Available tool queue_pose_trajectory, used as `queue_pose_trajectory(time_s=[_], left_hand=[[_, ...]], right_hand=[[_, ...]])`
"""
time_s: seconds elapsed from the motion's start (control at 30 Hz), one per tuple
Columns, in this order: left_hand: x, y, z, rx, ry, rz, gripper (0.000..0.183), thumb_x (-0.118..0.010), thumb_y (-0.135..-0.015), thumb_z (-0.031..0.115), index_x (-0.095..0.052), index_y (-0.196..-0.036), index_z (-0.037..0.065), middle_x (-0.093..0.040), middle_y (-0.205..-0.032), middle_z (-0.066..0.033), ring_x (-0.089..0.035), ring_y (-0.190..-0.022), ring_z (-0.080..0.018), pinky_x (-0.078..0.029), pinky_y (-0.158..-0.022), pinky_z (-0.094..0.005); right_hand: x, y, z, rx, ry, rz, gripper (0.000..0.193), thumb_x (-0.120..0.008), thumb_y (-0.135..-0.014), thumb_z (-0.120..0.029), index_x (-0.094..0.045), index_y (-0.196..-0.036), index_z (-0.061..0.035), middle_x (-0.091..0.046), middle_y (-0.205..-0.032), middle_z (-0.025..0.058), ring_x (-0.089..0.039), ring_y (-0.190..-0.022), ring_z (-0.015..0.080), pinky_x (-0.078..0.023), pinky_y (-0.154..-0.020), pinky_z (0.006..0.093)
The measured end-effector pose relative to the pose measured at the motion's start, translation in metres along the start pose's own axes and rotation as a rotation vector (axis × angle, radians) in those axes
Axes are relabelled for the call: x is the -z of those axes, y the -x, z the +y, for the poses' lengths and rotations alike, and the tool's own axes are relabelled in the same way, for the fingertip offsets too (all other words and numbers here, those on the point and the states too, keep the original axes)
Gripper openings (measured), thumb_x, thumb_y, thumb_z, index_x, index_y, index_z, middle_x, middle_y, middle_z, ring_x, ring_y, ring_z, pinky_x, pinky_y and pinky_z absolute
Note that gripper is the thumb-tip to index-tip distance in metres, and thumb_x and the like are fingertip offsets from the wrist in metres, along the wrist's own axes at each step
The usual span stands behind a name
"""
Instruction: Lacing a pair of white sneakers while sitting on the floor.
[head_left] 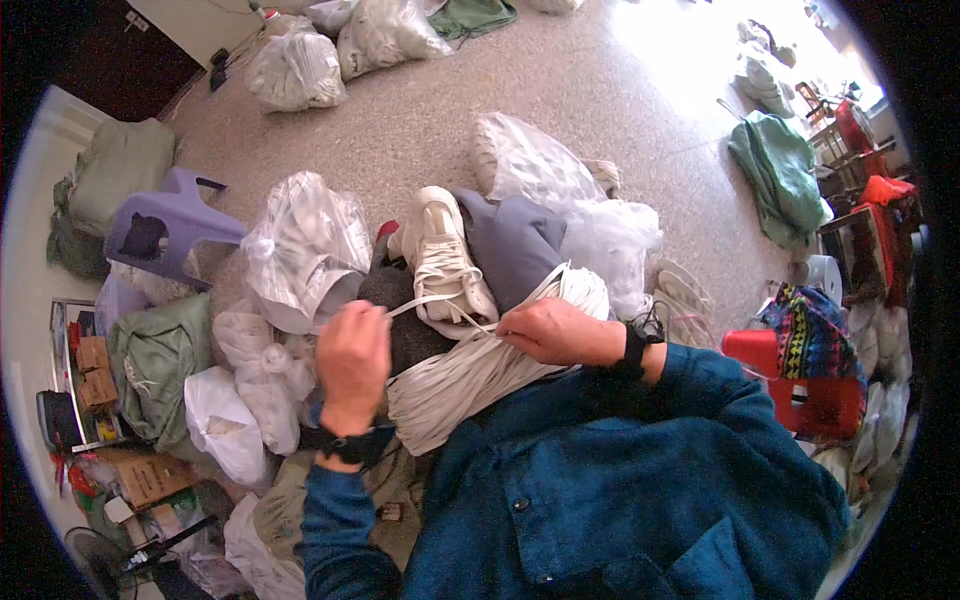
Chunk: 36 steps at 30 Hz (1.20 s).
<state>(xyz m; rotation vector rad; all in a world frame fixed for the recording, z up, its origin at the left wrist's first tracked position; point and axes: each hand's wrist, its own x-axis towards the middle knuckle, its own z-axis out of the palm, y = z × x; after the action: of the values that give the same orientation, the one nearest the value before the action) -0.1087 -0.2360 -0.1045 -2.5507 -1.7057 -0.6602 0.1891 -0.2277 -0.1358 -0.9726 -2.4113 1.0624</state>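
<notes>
A cream-coloured sneaker point(440, 250), laced along its front, is held in no hand; it lies at the centre, just ahead of the wearer's body, between a dark grey cloth point(385, 285) and a smooth grey cloth-covered shape point(515, 240), perhaps a knee. At its near end a flat, pale lace point(425, 299) is drawn out sideways. One stretch of it is pinched in the closed fingers of the left hand point(352, 365). By the right hand point(560, 332), fingers curled and tips close together, a pale strip is gripped near the shoe's near right edge; whether it is the same lace cannot be told.

The step in hand is judged to be lacing: the strands appear to be pulled through or evened out. For the next move, a firm pinch and even tension on both sides would be called for, with the strands kept flat and apart from the loose ones below.

Those loose strands, a thick bundle of white laces point(470, 385), are spread across the lap, under the right hand. Farther out, a clear bag point(300, 240) of pale items is stood to the left, and pale shoes point(680, 290) are seen to the right. Beyond these, a purple stool point(165, 220) is placed at left and a red stool point(750, 352), partly covered by patterned cloth point(815, 330), at right.
</notes>
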Motion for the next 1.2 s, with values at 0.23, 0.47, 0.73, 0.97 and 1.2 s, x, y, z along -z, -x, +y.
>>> queue_pose_trajectory(time_s=[0.23,0.47,0.73,0.97,1.2], left_hand=[[-0.074,-0.038,0.053,-0.247,-0.146,0.015,0.010,-0.064,-0.080,0.017,-0.061,-0.086,0.009,-0.056,-0.091,-0.0083,-0.053,-0.092,-0.0269,-0.040,-0.089,-0.0431],[-0.075,-0.040,0.043,-0.272,-0.078,0.003,0.004,-0.061,-0.078,0.013,-0.061,-0.080,0.009,-0.056,-0.083,-0.0079,-0.055,-0.087,-0.0268,-0.039,-0.091,-0.0444],[-0.031,-0.027,0.008,-0.211,-0.163,0.101,0.014,-0.056,-0.081,0.012,-0.065,-0.092,0.012,-0.056,-0.082,-0.0046,-0.055,-0.083,-0.0248,-0.035,-0.101,-0.0505],[-0.011,0.013,-0.080,0.178,-0.205,0.099,0.017,-0.053,-0.090,0.011,-0.069,-0.095,0.009,-0.062,-0.089,-0.0096,-0.059,-0.092,-0.0275,-0.034,-0.105,-0.0505],[-0.001,0.045,-0.152,0.297,0.108,0.270,0.016,-0.052,-0.091,0.006,-0.066,-0.091,-0.001,-0.062,-0.087,-0.0187,-0.059,-0.084,-0.0389,-0.046,-0.074,-0.0446]], right_hand=[[-0.006,0.010,0.007,-0.049,0.030,-0.044,0.014,-0.058,-0.089,-0.015,-0.062,-0.088,-0.0018,-0.063,-0.079,0.0194,-0.063,-0.077,0.0392,-0.051,-0.069,0.0460],[0.014,0.008,0.001,-0.053,0.057,-0.046,0.019,-0.057,-0.092,-0.019,-0.065,-0.094,-0.0020,-0.066,-0.084,0.0201,-0.064,-0.078,0.0382,-0.051,-0.070,0.0453],[0.059,0.039,0.025,-0.109,-0.164,-0.036,0.025,-0.059,-0.096,-0.021,-0.069,-0.099,0.0016,-0.068,-0.081,0.0151,-0.064,-0.071,0.0274,-0.050,-0.067,0.0382],[0.084,0.065,0.021,-0.385,-0.611,-0.129,0.021,-0.061,-0.097,-0.023,-0.071,-0.101,-0.0043,-0.059,-0.071,-0.0045,-0.051,-0.063,0.0051,-0.043,-0.055,0.0240],[0.117,0.065,-0.021,-0.566,-1.005,0.048,0.016,-0.065,-0.089,-0.011,-0.065,-0.088,0.0046,-0.056,-0.064,0.0042,-0.047,-0.051,0.0098,-0.035,-0.046,0.0243]])
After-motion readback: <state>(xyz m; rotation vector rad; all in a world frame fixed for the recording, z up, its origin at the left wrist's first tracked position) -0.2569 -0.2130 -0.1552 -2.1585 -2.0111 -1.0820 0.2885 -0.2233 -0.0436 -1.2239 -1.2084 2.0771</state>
